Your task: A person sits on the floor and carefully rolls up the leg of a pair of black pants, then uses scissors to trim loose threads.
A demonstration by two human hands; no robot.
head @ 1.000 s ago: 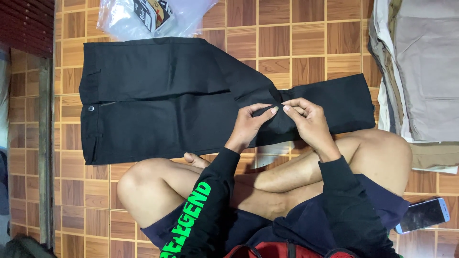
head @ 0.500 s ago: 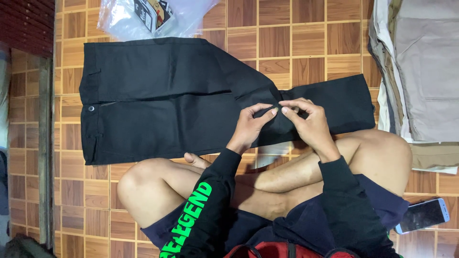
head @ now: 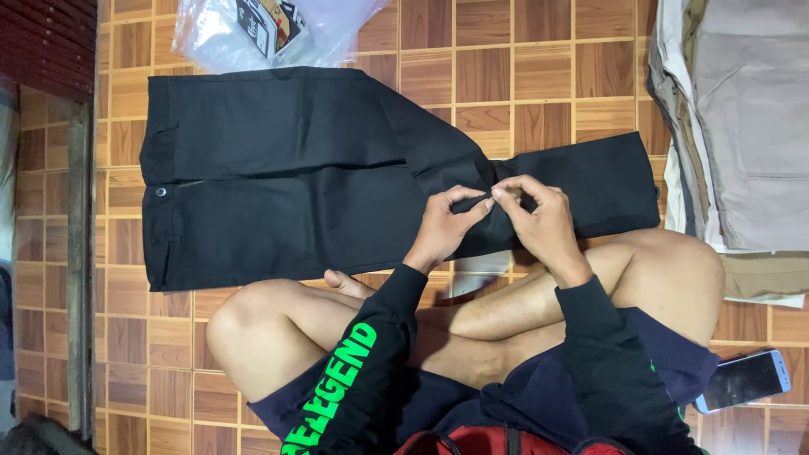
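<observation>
A clear plastic bag (head: 278,29) lies crumpled on the wooden floor (head: 480,72) at the top edge of the view, just above the waistband end of the black trousers (head: 278,177), with a card label (head: 271,21) in black, white and tan showing through it. A smartphone (head: 745,380) with a pale frame and a dark, unlit screen lies flat on the floor at the lower right, beside the sitting person's thigh. A small pale paper tag (head: 476,274) peeks out from under the trousers' lower edge, near the shin.
</observation>
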